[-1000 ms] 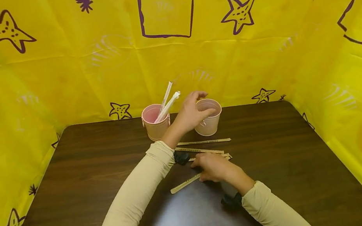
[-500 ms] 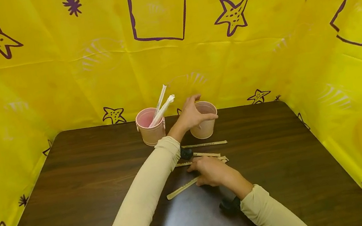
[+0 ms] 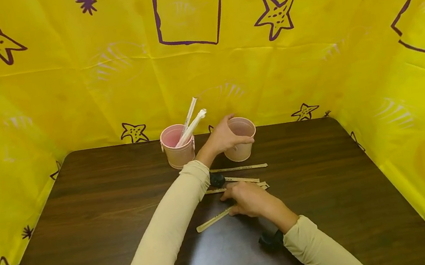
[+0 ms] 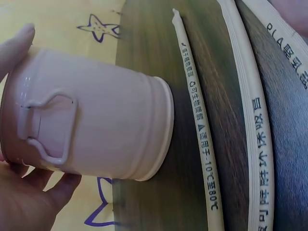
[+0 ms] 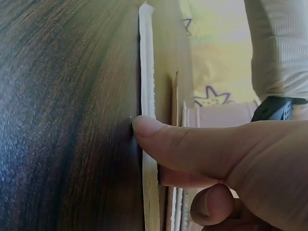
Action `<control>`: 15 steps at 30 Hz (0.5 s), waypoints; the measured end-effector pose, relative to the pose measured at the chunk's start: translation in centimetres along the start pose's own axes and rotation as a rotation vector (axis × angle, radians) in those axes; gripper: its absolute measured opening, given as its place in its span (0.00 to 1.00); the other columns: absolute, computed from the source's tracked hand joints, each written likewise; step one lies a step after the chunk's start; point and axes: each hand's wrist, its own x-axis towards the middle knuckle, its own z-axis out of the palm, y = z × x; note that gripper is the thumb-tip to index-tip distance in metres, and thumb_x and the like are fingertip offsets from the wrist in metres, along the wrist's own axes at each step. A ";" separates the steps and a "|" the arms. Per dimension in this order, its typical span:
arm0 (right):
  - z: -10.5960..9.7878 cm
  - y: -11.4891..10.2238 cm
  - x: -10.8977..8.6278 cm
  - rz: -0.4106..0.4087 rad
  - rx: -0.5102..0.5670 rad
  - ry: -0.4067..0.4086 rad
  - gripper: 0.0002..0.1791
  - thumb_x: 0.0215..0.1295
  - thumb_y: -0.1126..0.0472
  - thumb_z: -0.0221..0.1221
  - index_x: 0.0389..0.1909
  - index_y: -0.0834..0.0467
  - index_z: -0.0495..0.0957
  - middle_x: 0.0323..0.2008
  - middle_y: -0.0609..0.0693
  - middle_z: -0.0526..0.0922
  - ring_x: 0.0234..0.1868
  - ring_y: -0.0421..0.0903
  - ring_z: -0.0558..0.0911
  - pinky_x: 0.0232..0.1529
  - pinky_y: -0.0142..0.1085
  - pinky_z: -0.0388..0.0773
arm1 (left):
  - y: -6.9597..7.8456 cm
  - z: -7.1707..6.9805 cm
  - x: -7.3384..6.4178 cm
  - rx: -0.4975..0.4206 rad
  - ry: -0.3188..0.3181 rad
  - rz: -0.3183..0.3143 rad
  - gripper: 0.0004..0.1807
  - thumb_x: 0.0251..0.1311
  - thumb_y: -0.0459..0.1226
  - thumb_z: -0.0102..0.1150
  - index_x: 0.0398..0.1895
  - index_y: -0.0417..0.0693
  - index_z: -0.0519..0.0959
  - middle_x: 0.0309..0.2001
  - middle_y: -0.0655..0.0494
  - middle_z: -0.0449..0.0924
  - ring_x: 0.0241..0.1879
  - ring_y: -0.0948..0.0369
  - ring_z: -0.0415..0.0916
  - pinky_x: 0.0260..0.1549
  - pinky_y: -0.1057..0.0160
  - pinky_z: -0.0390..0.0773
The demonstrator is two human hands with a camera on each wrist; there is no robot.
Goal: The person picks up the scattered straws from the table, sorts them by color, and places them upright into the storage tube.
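My left hand point(image 3: 223, 138) grips a pale pink bucket point(image 3: 242, 152) near its rim. In the left wrist view, the thumb and fingers lie on opposite sides of this bucket point(image 4: 108, 115), and its small handle hangs against the wall. My right hand point(image 3: 250, 198) pinches a paper-wrapped straw point(image 3: 215, 220) low over the table. In the right wrist view the thumb lies across that straw point(image 5: 150, 197); the fingers behind it are partly hidden. More wrapped straws lie between the hands and the bucket, among them a farther straw point(image 3: 241, 168) and a nearer straw point(image 3: 241, 179).
A second pink bucket point(image 3: 180, 157) stands to the left, with white wrapped straws point(image 3: 194, 126) leaning in it. The dark wooden table point(image 3: 85, 226) ends at a yellow cloth backdrop point(image 3: 114, 92). Dark wrist cameras, such as the right one point(image 3: 271, 240), sit under the wrists.
My left thumb has moved from over the right bucket's mouth to the outside of its rim. The head view has shifted slightly. My right hand stays at the straw.
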 end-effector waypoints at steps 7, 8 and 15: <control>0.2 0.1 0.0 -0.024 -0.027 0.037 0.18 0.53 0.56 0.76 0.46 0.54 0.89 0.42 0.47 0.88 0.46 0.47 0.88 0.49 0.40 0.85 | -0.4 0.1 -0.2 -0.076 -0.022 -0.004 0.60 0.49 0.49 0.80 0.79 0.49 0.49 0.68 0.40 0.64 0.44 0.48 0.82 0.33 0.55 0.88; 0.3 0.1 0.0 -0.029 -0.032 0.044 0.18 0.53 0.56 0.76 0.46 0.54 0.89 0.42 0.47 0.89 0.46 0.47 0.88 0.49 0.40 0.85 | -0.6 0.1 -0.2 -0.086 -0.024 -0.003 0.59 0.50 0.49 0.79 0.78 0.49 0.50 0.68 0.40 0.63 0.48 0.48 0.81 0.33 0.55 0.88; 0.6 -0.2 -0.1 -0.012 -0.051 0.061 0.16 0.55 0.57 0.76 0.44 0.55 0.89 0.41 0.47 0.88 0.44 0.47 0.88 0.46 0.40 0.85 | -1.1 0.3 -0.2 -0.131 -0.022 0.012 0.56 0.52 0.47 0.78 0.77 0.49 0.50 0.69 0.40 0.61 0.57 0.46 0.75 0.34 0.55 0.87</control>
